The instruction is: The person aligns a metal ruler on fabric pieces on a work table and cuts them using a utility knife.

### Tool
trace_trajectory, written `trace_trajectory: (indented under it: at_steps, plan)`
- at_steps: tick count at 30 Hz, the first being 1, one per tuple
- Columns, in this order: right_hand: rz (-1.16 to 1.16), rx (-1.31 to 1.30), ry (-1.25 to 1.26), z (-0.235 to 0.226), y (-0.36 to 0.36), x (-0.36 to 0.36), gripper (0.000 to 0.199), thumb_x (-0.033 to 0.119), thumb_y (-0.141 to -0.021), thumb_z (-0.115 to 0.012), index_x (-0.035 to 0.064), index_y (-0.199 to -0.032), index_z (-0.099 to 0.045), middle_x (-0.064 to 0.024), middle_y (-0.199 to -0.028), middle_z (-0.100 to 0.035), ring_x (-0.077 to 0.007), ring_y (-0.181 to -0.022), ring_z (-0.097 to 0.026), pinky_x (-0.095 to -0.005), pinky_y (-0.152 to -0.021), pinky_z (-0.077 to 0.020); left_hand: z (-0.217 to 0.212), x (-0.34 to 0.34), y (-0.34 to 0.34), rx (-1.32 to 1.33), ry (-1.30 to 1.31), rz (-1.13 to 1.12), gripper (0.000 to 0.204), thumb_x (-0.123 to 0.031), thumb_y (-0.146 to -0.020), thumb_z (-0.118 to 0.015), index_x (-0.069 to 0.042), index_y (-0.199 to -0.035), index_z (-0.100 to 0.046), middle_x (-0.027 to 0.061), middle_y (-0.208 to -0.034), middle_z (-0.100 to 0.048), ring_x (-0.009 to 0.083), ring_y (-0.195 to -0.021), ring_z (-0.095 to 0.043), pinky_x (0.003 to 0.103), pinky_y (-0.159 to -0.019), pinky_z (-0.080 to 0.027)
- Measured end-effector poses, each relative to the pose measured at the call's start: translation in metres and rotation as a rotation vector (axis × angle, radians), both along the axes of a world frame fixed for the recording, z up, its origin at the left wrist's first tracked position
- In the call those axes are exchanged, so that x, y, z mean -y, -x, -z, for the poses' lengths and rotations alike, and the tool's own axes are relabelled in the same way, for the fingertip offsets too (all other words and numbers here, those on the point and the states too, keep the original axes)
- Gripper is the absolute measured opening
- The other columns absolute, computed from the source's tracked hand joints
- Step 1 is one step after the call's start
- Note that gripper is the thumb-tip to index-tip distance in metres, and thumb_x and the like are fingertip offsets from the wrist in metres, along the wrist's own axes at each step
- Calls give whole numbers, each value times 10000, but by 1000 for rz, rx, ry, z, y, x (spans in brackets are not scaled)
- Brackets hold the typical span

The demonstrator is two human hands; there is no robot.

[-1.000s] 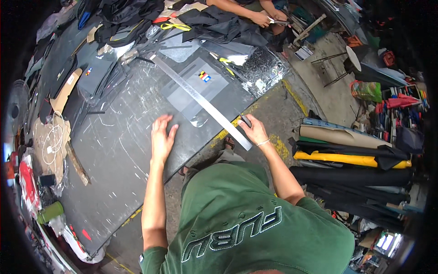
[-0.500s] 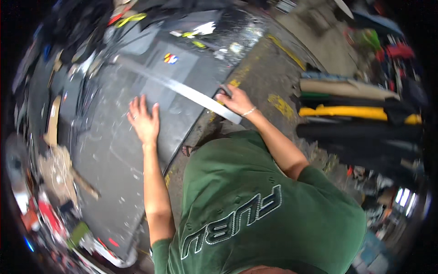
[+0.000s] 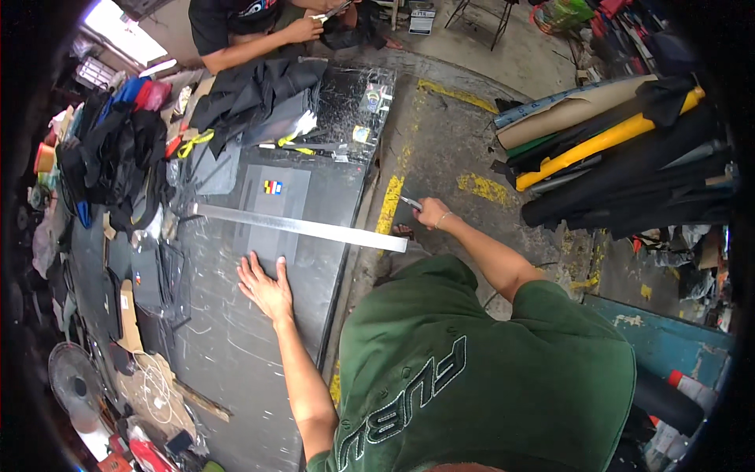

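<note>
A long metal straightedge (image 3: 303, 228) lies across a dark grey sheet (image 3: 287, 200) on the black work table (image 3: 212, 307). Its near end juts past the table's right edge. The sheet bears a small patch of red, yellow, blue and white (image 3: 272, 187). My left hand (image 3: 267, 293) rests flat with fingers spread, just below the straightedge, its fingertips at the sheet's near edge. Over the floor, to the right of the table, my right hand (image 3: 432, 212) is closed round a slim cutter knife (image 3: 410, 203). The knife points left toward the table, apart from the straightedge.
Dark cloth (image 3: 259, 90) and scraps are heaped at the table's far end, where another person's hand (image 3: 305, 30) holds scissors. More cloth (image 3: 118, 161) piles up on the left. Rolls of material (image 3: 621, 149) lie at the right. A fan (image 3: 75, 377) stands lower left.
My right hand has drawn away from the straightedge to the right, carrying the knife. My left hand stays flat on the table. The head view has shifted, bringing the other person into sight.
</note>
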State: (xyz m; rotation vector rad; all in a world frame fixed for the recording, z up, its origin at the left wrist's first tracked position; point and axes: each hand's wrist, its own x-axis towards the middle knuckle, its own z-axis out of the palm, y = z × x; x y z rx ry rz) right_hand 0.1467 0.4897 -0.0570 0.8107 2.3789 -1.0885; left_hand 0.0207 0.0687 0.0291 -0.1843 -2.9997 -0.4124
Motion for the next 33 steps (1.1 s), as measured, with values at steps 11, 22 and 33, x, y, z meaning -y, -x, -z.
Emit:
trace_trajectory:
  at_steps: [11, 22, 33]
  plan:
    - [-50, 295, -86, 76, -29, -48, 371, 135, -819, -632, 59, -1178, -687, -231, -1009, -734, -395, -987, -716, -491, -853, -571, -1, -1, 1, -8, 48, 21, 726, -572, -978, -588, -164, -1557, -432, 162, -1634, -332, 356, -1551, -221, 590, -1244, -146]
    - [147, 56, -309, 34, 77, -233, 815, 248, -930, -625, 212, -1633, -214, -264, -1208, -688, -432, -1069, -683, -527, -879, -548, 6, 2, -2, -144, 54, 58, 791, -554, -1023, -511, -80, -1608, -271, 189, -1670, -240, 388, -1557, -177, 622, -1236, -127]
    - [216, 150, -260, -17, 151, -332, 978, 146, -881, -611, 211, -1667, -33, -163, -1281, -699, -280, -818, -747, -402, -743, -611, 6, -18, -37, -22, 92, -221, 852, -626, -1017, -451, -90, -1629, -196, 168, -1697, -168, 369, -1584, -92, 662, -1229, -65]
